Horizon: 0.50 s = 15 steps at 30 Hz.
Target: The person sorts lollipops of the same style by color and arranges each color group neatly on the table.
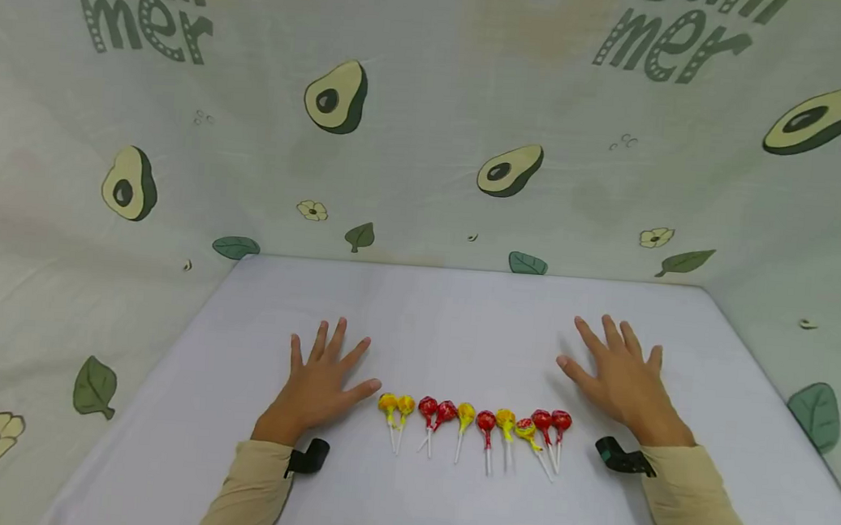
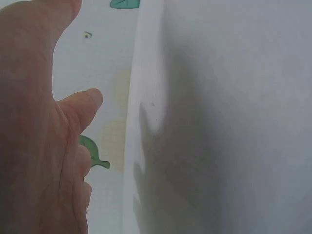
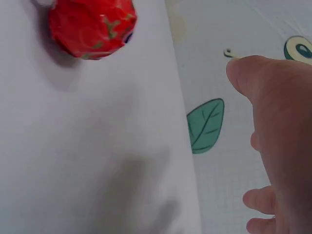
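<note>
A row of several lollipops in red and yellow wrappers lies across the white table, sticks pointing toward the person. My left hand, fingers spread, is left of the row, its thumb tip close to the leftmost yellow lollipop. Beyond the row's right end, my right hand is also spread and holds nothing; the nearest candy is a red lollipop. In the right wrist view that side's red wrapper shows at the top left. Only the hand and its shadow on the table appear in the left wrist view.
The white table ends at a far edge against a pale curtain printed with avocados, leaves and lettering. The cloth also runs down both sides. A black wrist camera sits on the left wrist, and another camera on the right.
</note>
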Each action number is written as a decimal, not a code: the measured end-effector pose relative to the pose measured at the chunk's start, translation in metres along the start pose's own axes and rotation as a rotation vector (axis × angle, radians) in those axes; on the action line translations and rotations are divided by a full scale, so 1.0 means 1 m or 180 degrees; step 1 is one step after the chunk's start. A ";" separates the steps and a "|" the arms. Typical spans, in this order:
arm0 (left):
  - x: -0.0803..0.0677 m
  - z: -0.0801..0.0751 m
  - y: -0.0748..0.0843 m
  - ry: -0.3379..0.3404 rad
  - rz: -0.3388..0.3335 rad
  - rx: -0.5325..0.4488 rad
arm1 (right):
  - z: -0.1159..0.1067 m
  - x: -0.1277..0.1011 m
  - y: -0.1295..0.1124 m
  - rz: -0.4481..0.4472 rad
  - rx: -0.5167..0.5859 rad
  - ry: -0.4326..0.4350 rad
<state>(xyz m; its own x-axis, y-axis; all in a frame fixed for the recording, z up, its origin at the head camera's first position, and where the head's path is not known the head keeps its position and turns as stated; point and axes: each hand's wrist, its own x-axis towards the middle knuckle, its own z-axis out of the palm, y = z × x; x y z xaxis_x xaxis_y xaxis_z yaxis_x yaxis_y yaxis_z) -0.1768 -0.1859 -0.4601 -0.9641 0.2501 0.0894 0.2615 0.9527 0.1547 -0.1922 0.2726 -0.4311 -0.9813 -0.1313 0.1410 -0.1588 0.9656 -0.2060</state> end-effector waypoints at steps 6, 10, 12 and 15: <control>-0.001 -0.002 0.010 -0.0014 0.0160 0.0063 | 0.006 -0.011 -0.001 -0.0105 -0.0101 0.0127; -0.002 -0.002 0.011 0.0009 0.0176 0.0135 | 0.010 -0.016 -0.004 -0.0170 -0.0086 0.0237; -0.004 -0.003 0.012 0.0025 0.0193 0.0114 | 0.012 -0.017 -0.005 -0.0204 -0.0068 0.0277; -0.005 -0.004 0.012 0.0036 0.0231 0.0069 | 0.014 -0.021 -0.008 -0.0246 0.0014 0.0327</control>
<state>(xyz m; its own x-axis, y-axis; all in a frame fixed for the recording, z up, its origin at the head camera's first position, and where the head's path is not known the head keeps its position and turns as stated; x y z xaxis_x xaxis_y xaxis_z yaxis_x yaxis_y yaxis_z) -0.1690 -0.1758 -0.4549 -0.9420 0.3168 0.1107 0.3295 0.9357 0.1262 -0.1718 0.2642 -0.4456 -0.9497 -0.1813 0.2552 -0.2342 0.9525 -0.1948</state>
